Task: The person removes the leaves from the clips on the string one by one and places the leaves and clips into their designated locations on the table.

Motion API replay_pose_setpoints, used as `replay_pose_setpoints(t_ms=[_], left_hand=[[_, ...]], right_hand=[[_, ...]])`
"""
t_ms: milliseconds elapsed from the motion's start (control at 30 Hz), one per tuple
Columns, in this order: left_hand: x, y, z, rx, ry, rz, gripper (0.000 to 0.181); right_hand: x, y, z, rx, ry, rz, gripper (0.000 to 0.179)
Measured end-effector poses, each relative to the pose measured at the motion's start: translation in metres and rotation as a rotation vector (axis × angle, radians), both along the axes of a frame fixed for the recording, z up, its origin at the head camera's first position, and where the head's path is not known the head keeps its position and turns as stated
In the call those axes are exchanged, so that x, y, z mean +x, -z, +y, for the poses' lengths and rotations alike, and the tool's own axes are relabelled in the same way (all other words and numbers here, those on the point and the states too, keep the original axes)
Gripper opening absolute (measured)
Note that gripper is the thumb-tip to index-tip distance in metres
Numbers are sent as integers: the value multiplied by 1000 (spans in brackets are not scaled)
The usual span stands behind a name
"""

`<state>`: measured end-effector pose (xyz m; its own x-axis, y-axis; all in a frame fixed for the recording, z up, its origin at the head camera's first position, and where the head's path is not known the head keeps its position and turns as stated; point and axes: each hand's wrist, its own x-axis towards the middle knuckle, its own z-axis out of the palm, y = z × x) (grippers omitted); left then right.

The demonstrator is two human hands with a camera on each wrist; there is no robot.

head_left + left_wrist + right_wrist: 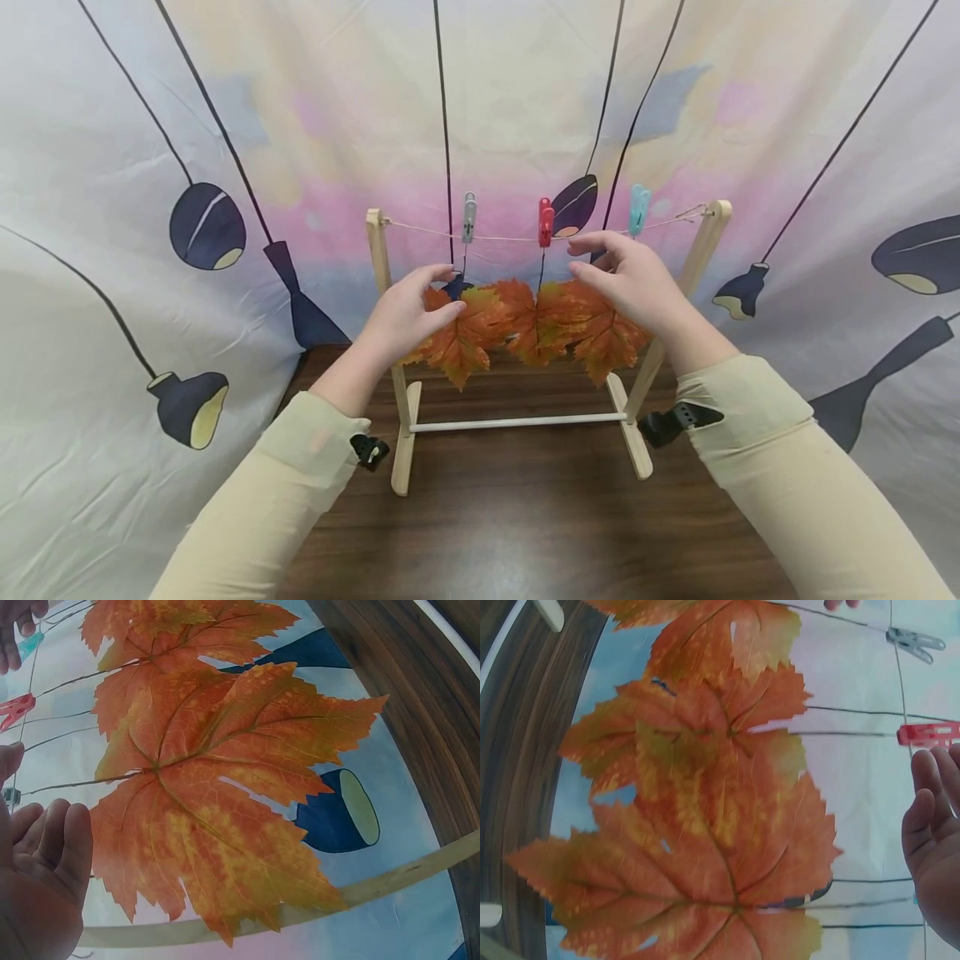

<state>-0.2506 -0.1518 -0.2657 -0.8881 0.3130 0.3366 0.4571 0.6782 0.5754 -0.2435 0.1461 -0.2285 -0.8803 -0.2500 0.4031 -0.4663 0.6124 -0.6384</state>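
Three orange artificial maple leaves hang in a row from a thin string (427, 228) by their stems. A grey clothespin (469, 218) holds the left leaf (459, 337), a red clothespin (546, 222) the middle leaf (536, 325), and a teal clothespin (639, 210) the right leaf (603, 342). My left hand (405, 315) is beside the left leaf, fingers loosely bent, nothing held. Just under the string, my right hand (637, 279) hovers by the right leaf's stem, its fingertips close to the red clothespin. The right wrist view shows this hand's fingers (930, 776) relaxed around nothing.
A wooden rack carries the string between two posts (705, 242); a white rod (517, 422) joins its feet. It stands on a dark wooden table (510, 517). Behind hangs a pale cloth (525, 100) printed with lamps. Black bands sit on both wrists.
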Motion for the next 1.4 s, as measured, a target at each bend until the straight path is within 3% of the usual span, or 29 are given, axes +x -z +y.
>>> replay_pose_setpoints(t_ms=[333, 633, 1067, 1400], left_hand=[[-3, 3, 4, 52, 9, -33, 55], [-6, 2, 5, 315, 13, -179, 51], [-14, 8, 15, 398, 26, -156, 39], [-14, 6, 29, 511, -25, -183, 29]], right_hand=[[2, -5, -24, -71, -64, -74, 39], [0, -6, -36, -57, -80, -106, 42], [-3, -5, -56, -134, -149, -86, 43], [-8, -10, -72, -212, -165, -104, 44]])
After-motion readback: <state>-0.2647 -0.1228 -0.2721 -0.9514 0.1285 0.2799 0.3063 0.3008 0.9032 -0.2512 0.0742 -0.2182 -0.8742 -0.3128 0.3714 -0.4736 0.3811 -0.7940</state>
